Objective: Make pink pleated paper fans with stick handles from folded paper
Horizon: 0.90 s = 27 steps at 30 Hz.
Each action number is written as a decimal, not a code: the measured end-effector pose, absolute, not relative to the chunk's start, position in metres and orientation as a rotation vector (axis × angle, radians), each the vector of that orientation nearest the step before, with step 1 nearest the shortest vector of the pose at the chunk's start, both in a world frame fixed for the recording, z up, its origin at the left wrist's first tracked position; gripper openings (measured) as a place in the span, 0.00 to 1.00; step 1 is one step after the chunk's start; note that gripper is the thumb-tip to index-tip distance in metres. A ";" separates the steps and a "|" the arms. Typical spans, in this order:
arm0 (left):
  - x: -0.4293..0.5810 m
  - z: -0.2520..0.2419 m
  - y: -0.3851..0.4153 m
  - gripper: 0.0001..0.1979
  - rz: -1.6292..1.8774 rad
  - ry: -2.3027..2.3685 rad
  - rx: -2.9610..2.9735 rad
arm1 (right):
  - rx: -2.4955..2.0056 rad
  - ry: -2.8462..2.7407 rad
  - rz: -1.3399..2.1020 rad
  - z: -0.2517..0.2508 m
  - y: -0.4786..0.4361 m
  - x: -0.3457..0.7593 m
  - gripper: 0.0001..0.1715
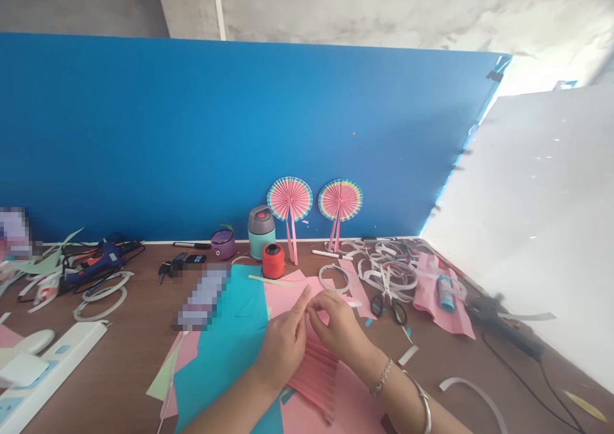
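Pleated pink paper [317, 383] lies below my two hands, its folds running up between them. My left hand [284, 341] is closed at the upper end of the folds, thumb and index finger pressed together around it. Beside it, my right hand [339, 325] pinches at the left fingertips; what sits in this pinch is too small to make out. Pink sheets [352, 395] and a large turquoise sheet [220, 351] spread under the work. A red spool of thread [273, 263] stands just beyond my hands.
Two round pleated fans [290, 199] lean on the blue partition [192, 140]. Scissors [388, 296], tape rolls [396, 274] and a glue gun [508, 332] lie right. A turquoise jar [261, 232], purple pot [223, 245], blurred phone [204, 296] and power strip [57, 370] stand or lie left.
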<state>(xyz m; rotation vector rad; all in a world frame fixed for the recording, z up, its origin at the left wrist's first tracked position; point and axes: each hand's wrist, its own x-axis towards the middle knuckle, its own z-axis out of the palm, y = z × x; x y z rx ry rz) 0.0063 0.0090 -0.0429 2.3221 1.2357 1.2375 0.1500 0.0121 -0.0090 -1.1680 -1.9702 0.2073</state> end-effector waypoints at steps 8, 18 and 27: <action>0.007 -0.034 0.008 0.25 1.230 1.172 2.098 | -1.147 -1.933 0.362 -0.008 0.013 0.153 0.08; 0.007 -0.032 0.008 0.24 1.229 1.119 1.999 | -1.131 -1.924 0.328 -0.012 0.015 0.153 0.07; 0.008 -0.025 0.007 0.25 1.220 1.081 1.814 | -1.100 -1.951 0.272 -0.013 0.013 0.152 0.07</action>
